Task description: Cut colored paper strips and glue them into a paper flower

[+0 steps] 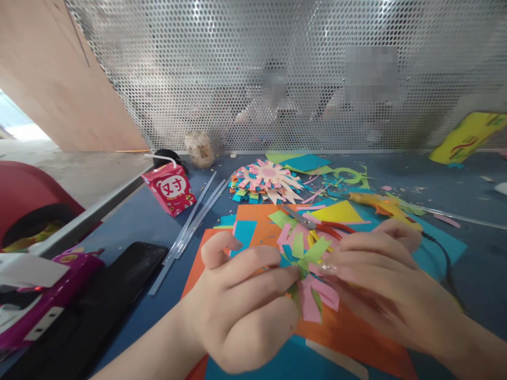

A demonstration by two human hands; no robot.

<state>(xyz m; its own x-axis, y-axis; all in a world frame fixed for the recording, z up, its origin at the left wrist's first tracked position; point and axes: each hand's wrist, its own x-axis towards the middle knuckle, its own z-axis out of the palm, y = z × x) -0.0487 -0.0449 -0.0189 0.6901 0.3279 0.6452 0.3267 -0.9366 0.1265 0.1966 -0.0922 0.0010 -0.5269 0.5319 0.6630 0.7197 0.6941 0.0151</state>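
Observation:
A small flower of pink, green and blue paper strips [312, 298] is between my two hands, over orange paper [348, 338]. My left hand [247, 301] pinches its left side, thumb and fingers curled together. From the right, my right hand [376, 279] grips the flower with its fingertips. Just beyond the flower lie scissors [307, 221] with orange handles, partly hidden by my right hand. A yellow glue gun [382, 203] rests behind that hand. Finished-looking layered paper rosettes [263, 177] in pink, blue and orange sit farther back.
At left stand a red drink carton [172, 190], clear glue sticks [198, 216], a black phone [138, 269] and a purple object [67, 295]. Yellow packaging [467, 137] is at back right. A perforated metal panel [222, 68] borders the table; people show faintly through it.

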